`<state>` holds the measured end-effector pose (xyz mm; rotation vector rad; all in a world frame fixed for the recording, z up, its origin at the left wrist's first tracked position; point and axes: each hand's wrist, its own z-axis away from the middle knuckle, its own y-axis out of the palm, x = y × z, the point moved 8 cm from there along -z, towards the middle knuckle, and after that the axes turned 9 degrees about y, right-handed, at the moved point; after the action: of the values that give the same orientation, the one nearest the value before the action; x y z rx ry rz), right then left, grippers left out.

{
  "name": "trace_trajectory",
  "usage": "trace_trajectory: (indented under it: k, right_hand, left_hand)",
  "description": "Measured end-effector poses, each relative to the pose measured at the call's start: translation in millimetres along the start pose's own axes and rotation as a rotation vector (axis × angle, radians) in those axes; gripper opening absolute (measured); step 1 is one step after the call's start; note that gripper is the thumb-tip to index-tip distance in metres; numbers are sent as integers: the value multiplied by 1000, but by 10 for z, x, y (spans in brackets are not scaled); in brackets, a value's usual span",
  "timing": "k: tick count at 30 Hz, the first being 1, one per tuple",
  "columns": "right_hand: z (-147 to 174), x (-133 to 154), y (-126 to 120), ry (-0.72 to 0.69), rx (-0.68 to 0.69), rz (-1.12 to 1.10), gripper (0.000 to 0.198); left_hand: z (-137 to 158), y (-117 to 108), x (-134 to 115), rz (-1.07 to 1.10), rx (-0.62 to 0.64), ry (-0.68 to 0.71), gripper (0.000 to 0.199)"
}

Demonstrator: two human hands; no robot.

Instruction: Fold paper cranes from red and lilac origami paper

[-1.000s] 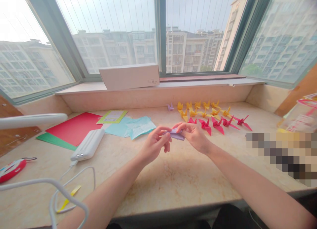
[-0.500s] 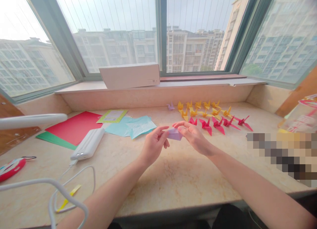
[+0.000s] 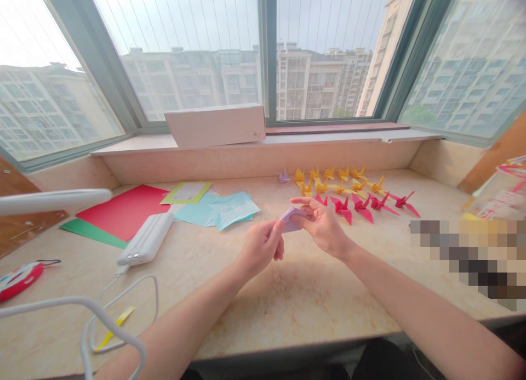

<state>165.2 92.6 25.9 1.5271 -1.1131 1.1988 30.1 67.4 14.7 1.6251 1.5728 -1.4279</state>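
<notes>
A small folded piece of purple paper (image 3: 292, 222) is held between my two hands, above the counter. My left hand (image 3: 263, 245) pinches its left corner between thumb and curled fingers. On the other side, my right hand (image 3: 322, 223) grips the right part with the thumb in front, its index finger stretched out above the paper. Just beyond my right hand stand several red paper cranes (image 3: 361, 208), and behind them several yellow paper cranes (image 3: 339, 188). One pale purple paper crane (image 3: 283, 176) sits at the back, left of the yellow ones.
Light blue paper sheets (image 3: 236, 209), red paper (image 3: 127, 207) and a green sheet (image 3: 92, 233) lie to the left. A white power bank (image 3: 148, 238) with a looped cable (image 3: 154, 298) is nearer. A white box (image 3: 216, 126) stands on the sill. A plastic container (image 3: 501, 191) is at far right.
The purple paper has turned and tilted between my hands. My left fingers have curled in to pinch its corner, and my right thumb now shows on its front.
</notes>
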Motion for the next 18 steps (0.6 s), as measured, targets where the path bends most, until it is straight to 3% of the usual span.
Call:
trace_trajectory:
  k: [7,14,18]
  right_hand:
    - [-10,-60,-50,38,-92,-51,38]
    - [40,-29,26,-24,-29,69,30]
    - [47,-32,3,-50,-79,113,34]
  left_hand:
    - [16,-59,-139,-290,-16,181,51]
    - [27,15,-6,-168,7,24,41]
    - [17,-14,-53,-146,-37,48,40]
